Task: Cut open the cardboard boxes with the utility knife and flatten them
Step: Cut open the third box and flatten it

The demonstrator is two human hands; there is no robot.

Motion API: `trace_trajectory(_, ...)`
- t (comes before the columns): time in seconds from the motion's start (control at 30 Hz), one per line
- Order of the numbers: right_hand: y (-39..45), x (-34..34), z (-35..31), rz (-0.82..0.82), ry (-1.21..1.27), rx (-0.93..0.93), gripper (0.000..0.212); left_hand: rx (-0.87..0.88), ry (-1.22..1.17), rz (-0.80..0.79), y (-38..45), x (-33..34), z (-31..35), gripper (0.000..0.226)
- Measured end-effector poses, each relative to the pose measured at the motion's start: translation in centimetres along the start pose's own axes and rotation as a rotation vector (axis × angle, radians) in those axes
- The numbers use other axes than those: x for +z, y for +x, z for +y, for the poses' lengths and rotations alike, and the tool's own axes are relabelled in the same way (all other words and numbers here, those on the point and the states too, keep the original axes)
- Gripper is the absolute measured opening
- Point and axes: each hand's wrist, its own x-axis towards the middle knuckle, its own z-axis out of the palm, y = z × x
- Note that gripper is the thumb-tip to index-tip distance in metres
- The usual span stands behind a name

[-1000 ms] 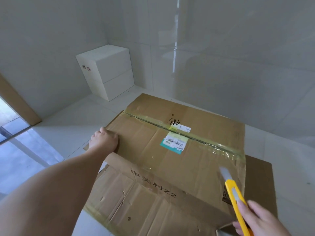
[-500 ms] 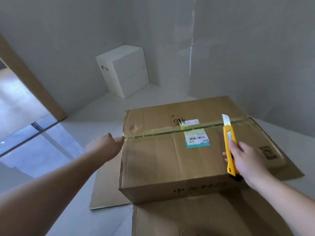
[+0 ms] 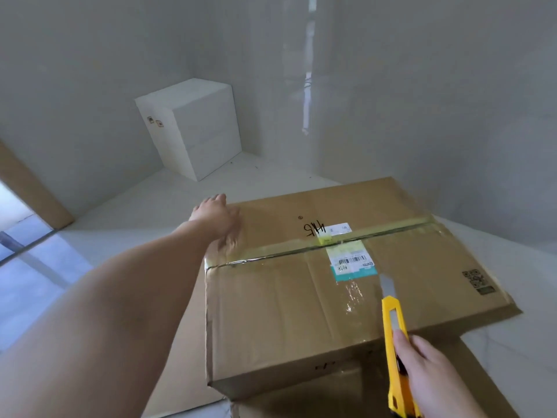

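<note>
A large brown cardboard box (image 3: 286, 306) stands on the floor, its top seam (image 3: 376, 236) taped shut and crossed by a white and teal shipping label (image 3: 351, 262). My left hand (image 3: 218, 217) lies flat on the far left corner of the box top, fingers spread. My right hand (image 3: 428, 378) grips a yellow utility knife (image 3: 393, 342) at the near right. Its extended blade points up over the box top, just below the label and short of the seam.
Flattened cardboard (image 3: 391, 396) lies on the floor under and in front of the box. A white cabinet (image 3: 193, 128) stands in the far corner. Glossy grey walls close in behind and to the right; a doorway with a wooden frame (image 3: 33, 194) opens at left.
My left hand has shifted from the box's left side onto its top far corner. My right hand with the knife has drawn back from the seam toward the near right edge.
</note>
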Motion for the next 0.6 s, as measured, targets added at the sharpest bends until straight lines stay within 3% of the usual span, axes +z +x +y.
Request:
trace_trajectory(0.17, 1.0, 1.5, -0.6, 0.051, 0.003, 0.048, 0.061, -0.017, 0.018, -0.062, 2.6, 2.4, -1.2, 0.053)
trace_trajectory(0.4, 0.8, 2.3, -0.9, 0.073, 0.072, 0.050, 0.060, -0.019, 0.138, -0.022, 1.3, 3.1, -2.7, 0.060)
trace_trajectory(0.6, 0.1, 4.5, -0.9, -0.079, 0.168, -0.112, 0.048, -0.250, 0.187, -0.042, -5.2, 1.6, -9.0, 0.068)
